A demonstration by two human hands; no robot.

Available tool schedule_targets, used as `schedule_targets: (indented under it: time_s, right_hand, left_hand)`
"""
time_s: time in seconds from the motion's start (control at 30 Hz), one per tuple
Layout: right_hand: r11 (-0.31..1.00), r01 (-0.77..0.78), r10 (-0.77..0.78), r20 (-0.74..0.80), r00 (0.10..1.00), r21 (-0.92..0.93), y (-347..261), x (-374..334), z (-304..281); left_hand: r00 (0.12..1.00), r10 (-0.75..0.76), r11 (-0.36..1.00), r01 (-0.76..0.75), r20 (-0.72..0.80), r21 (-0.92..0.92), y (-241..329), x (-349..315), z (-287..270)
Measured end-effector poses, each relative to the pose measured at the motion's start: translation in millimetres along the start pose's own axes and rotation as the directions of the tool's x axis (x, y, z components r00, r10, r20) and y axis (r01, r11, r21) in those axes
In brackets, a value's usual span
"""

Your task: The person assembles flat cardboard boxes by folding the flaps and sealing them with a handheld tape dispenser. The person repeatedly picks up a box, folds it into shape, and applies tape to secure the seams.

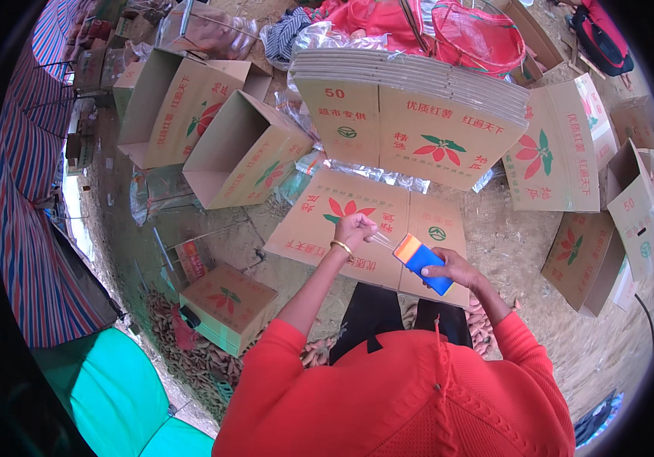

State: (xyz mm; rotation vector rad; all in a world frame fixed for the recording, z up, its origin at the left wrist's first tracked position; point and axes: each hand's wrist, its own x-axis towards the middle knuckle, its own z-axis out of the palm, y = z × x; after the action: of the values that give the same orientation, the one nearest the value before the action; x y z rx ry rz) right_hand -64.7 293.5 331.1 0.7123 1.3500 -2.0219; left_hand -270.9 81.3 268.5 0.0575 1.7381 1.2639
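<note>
My right hand (452, 271) grips a blue and orange tape dispenser (422, 263) in front of my body. A clear strip of tape (382, 240) stretches from its orange end toward my left hand (354, 231), whose fingers are pinched on the strip's other end. A gold-coloured bangle circles my left wrist. Below both hands, a flattened cardboard carton (304, 221) with red and green leaf prints lies just ahead of my legs. Right behind it stands a stack of flat cartons (357, 126), leaning on edge.
Open cartons (247, 164) stand to the left, and more cartons (582, 263) stand to the right. A closed carton (228, 301) rests on a green crate (209, 331) at lower left. Sweet potatoes (190, 358) cover the ground nearby. A red mesh basket (479, 38) is at the back.
</note>
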Motion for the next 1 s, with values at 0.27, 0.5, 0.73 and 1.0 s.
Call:
schedule_targets:
  time_s: [0.27,0.5,0.73,1.0]
  right_hand:
    - [0.92,-0.291,0.319,0.07,0.945,-0.261,1.0,103.8,-15.4]
    - [0.784,-0.342,0.409,0.018,0.912,-0.519,-14.8,222.5,10.8]
    - [0.776,-0.382,0.432,-0.02,0.902,-0.501,-4.7,255.8,24.7]
    - [0.754,-0.414,0.488,0.014,0.873,-0.511,15.4,265.6,12.8]
  left_hand:
    - [0.848,-0.137,0.959,0.244,-0.511,0.147,-97.8,73.5,-285.7]
    - [0.769,-0.135,0.886,0.376,-0.625,0.271,-173.5,119.8,-360.9]
    - [0.764,-0.278,0.86,0.468,-0.582,0.203,-228.4,118.1,-384.1]
    - [0.78,-0.39,0.899,0.438,-0.489,-0.018,-249.2,111.9,-377.1]
